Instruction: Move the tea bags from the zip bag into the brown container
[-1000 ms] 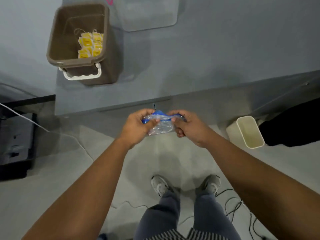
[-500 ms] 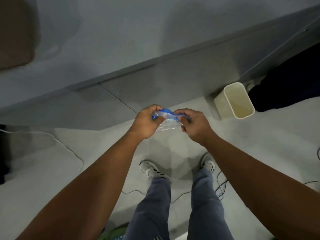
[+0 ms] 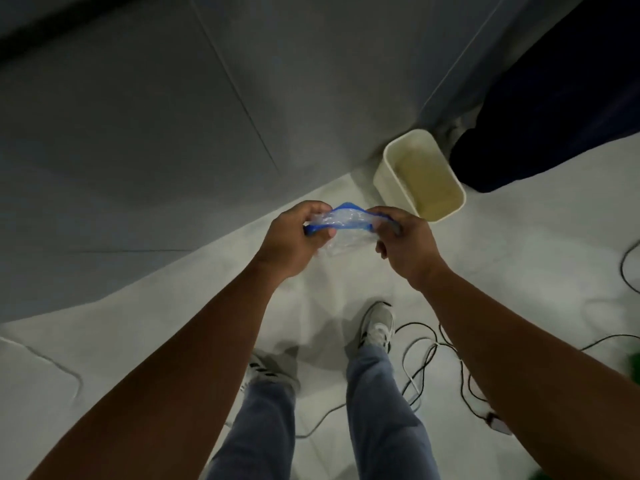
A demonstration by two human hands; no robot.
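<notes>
1 zip bag (image 3: 348, 225), clear, apparently empty: held in the air over the floor (image 3: 173, 341) between my 2 hands, its blue zip edge running left to right, left hand (image 3: 294, 237) and right hand (image 3: 405, 244) each pinching 1 end, equally near; brown container out of view.

The zip bag (image 3: 346, 225) was held between the two hands at mid-scene, above the floor (image 3: 166, 327); the left hand (image 3: 291, 240) gripped its left end, the right hand (image 3: 405, 244) its right end; an open bin (image 3: 388, 183) stood on the floor just far-right of the right hand, at the foot of the wall (image 3: 138, 116); a large object (image 3: 571, 98) lay right of the bin; nearer, below the hands, stood the left shoe (image 3: 266, 370) and the right shoe (image 3: 377, 323), the right one farther; cables (image 3: 426, 358) lay on the floor right of the right shoe.
</notes>
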